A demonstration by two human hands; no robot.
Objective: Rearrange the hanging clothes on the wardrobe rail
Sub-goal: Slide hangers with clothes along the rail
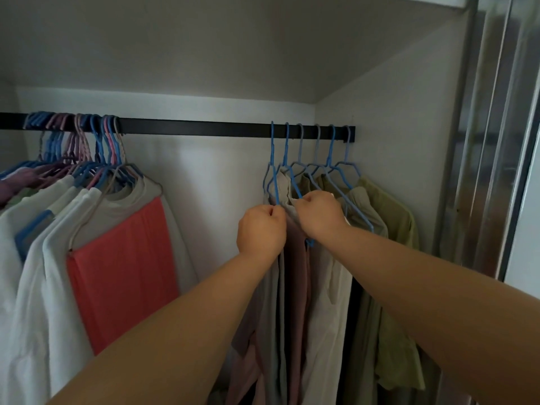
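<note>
Two blue wire hangers (276,182) at twelve o'clock are pinched by both hands, left hand (261,232) and right hand (318,213), beneath the left-to-right black metal rail (204,128).

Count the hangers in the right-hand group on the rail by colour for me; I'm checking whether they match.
Bright blue hangers: 3
Pale grey-blue hangers: 3
Total: 6, all hooked on the black rail.
The left hand and right hand each grip at this group.
</note>
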